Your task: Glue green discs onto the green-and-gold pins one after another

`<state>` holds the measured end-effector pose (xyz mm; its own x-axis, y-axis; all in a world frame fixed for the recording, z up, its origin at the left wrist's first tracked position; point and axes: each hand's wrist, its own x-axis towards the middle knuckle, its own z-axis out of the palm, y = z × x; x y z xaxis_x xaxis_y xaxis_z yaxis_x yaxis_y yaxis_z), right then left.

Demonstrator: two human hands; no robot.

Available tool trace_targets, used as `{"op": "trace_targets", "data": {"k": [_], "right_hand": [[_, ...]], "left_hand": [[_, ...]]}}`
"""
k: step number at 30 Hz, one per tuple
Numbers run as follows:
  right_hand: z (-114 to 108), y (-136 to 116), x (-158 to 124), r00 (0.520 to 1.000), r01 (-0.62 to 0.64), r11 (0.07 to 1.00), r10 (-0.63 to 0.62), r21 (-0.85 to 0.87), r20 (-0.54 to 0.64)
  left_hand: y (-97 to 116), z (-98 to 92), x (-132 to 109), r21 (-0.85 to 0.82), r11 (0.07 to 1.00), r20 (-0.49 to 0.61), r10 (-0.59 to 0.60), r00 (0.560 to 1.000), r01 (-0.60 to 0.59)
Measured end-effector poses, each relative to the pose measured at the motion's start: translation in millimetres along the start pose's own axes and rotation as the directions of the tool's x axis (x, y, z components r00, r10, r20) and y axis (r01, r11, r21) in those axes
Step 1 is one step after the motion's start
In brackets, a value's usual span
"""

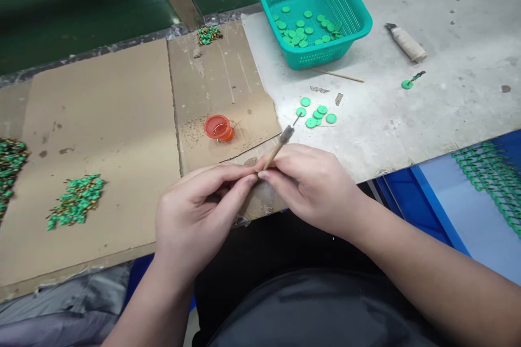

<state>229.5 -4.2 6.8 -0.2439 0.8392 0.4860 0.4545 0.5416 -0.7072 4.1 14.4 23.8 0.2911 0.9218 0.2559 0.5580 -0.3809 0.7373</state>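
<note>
Discs (303,30) in basket (309,57) (cardboard (101,103) left).

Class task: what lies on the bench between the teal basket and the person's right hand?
The head view shows loose green discs and a small metallic scrap on the grey worktop.

A slim wooden-handled needle tool (277,150), tilted up and away, tip seemingly metal

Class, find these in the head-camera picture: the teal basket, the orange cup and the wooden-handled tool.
Teal basket (325,50): head view, on its front wall.
Orange cup (217,127): head view, on its open top.
Wooden-handled tool (274,152): head view, on its handle.
</note>
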Motion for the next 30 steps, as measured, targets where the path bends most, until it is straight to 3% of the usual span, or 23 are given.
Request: {"op": "trace_targets", "data": {"k": [12,15,19,25,30], "right_hand": [[4,-7,3,0.998,-0.054,0.999,0.054,0.008,0.013],[-3,-8,1,0.985,-0.150,0.986,0.155,0.072,-0.075],[-19,-8,-8,0.909,-0.341,0.910,0.383,0.235,-0.166],[-29,1,-21,0.867,-0.440,0.826,0.493,0.352,-0.073],[-27,3,-22,0.864,-0.449,0.814,0.501,0.369,-0.054]], "left_hand": [[-1,0.4,2,-0.020,1.000,0.011,-0.023,1.000,0.023],[0,0.5,4,-0.058,0.994,0.018,-0.087,0.996,0.088],[5,-3.5,6,-0.161,0.971,0.046,-0.169,0.985,0.174],[23,-25.5,8,-0.393,0.873,0.063,-0.287,0.956,0.288],[47,-42.5,13,-0.591,0.730,0.213,-0.271,0.939,0.345]]}}
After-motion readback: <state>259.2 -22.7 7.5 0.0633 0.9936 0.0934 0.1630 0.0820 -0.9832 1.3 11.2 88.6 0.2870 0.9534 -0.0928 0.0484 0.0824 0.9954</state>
